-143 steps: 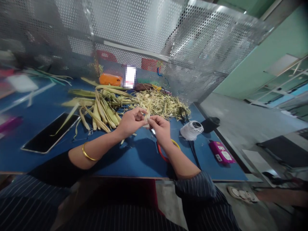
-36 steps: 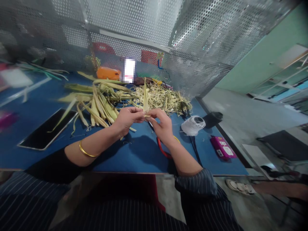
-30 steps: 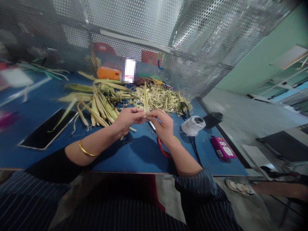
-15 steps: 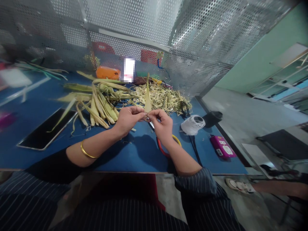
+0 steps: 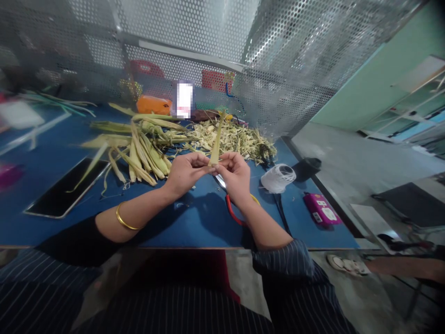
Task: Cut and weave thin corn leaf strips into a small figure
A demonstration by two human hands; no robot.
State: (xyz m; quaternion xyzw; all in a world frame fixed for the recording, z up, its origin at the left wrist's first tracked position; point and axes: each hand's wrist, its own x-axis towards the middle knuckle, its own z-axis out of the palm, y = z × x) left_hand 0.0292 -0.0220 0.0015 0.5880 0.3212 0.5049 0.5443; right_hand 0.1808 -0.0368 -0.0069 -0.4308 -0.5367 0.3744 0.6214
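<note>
Between my two hands a pale green corn husk strip (image 5: 216,146) points up and away, pinched at its lower end. My left hand (image 5: 184,175) holds that end from the left, thumb against fingers. From the other side my right hand (image 5: 235,176) pinches the same end, its fingertips meeting the left ones. Scissors (image 5: 233,210) with red and yellow handles lie on the table, partly hidden under my right hand and wrist. A bundle of corn husks (image 5: 141,157) lies beyond my left hand, and a heap of husk scraps (image 5: 236,139) lies behind the held strip.
A phone or tablet (image 5: 67,185) lies at left on the blue table (image 5: 194,227). Right of my hands are a white thread spool (image 5: 278,178), a black spool (image 5: 308,170) and a purple packet (image 5: 321,209). A perforated metal screen (image 5: 194,28) stands behind. Another person's foot (image 5: 347,265) shows at right.
The husk strip's tip has tilted slightly to the right and lower. Both hands keep their pinch at its base, with the right fingers shifted a little.
</note>
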